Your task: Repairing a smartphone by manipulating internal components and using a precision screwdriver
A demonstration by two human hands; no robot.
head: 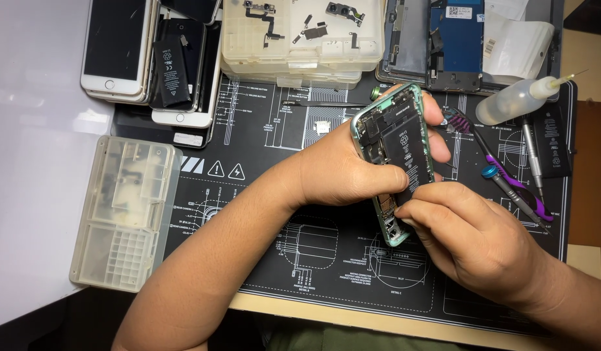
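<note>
My left hand (pixel 343 170) grips an opened smartphone (pixel 397 140) with a pale green frame, tilted on its edge above the black repair mat (pixel 300 253). Its black battery and internal boards face up. My right hand (pixel 473 237) pinches at the phone's lower end with thumb and fingertips; whether a small part or tool is between them is hidden.
A purple-handled tool (pixel 508 185) and a grey screwdriver (pixel 532 156) lie at right beside a squeeze bottle (pixel 518 99). Stacked phones (pixel 118 49) and a loose battery (pixel 170 70) sit at top left, translucent parts boxes at top centre (pixel 300 32) and left (pixel 128 211).
</note>
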